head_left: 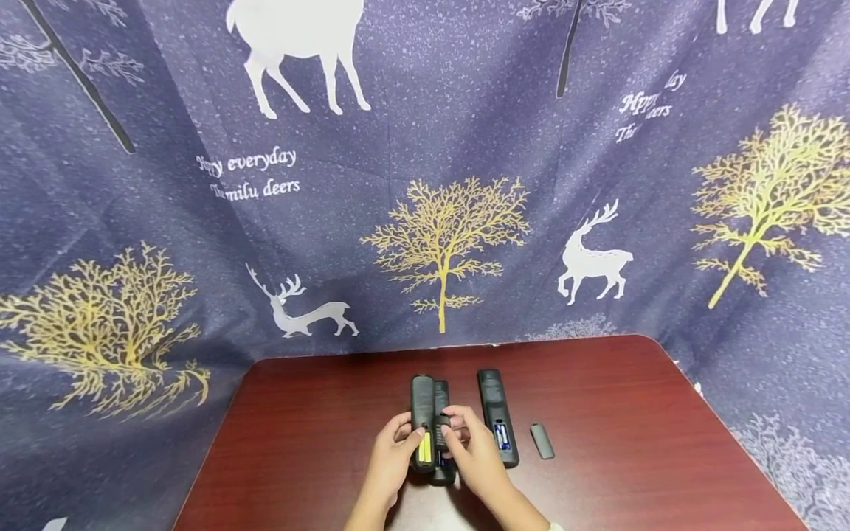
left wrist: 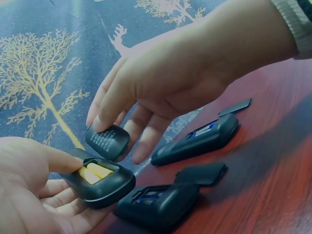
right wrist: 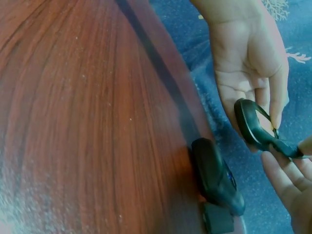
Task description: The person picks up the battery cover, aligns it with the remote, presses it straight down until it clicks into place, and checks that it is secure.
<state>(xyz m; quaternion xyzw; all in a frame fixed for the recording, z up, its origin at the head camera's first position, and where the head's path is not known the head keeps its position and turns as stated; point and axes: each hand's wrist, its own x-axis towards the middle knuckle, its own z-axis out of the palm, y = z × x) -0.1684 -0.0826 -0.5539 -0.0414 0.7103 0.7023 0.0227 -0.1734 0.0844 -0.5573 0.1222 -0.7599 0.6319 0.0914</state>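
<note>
My left hand (head_left: 388, 459) grips a black remote control (head_left: 423, 392), back side up, with its battery compartment exposed. Two yellow batteries (left wrist: 95, 172) lie inside, and the left thumb rests at the compartment's edge. My right hand (head_left: 483, 459) pinches a small black battery cover (left wrist: 108, 141) between thumb and fingers. In the left wrist view this cover, with fine print on its face, is right beside the compartment opening. A second black remote (left wrist: 158, 210) lies on the table under the hands, its compartment uncovered with blue batteries in it; the head view shows it partly hidden.
To the right on the reddish-brown table (head_left: 305, 435) lies a third black remote (head_left: 493, 394), its open compartment holding blue batteries (head_left: 501, 435). A loose battery cover (head_left: 541, 441) lies right of it. Another cover (left wrist: 202, 174) is by the second remote. A patterned cloth (head_left: 412, 147) hangs behind the table.
</note>
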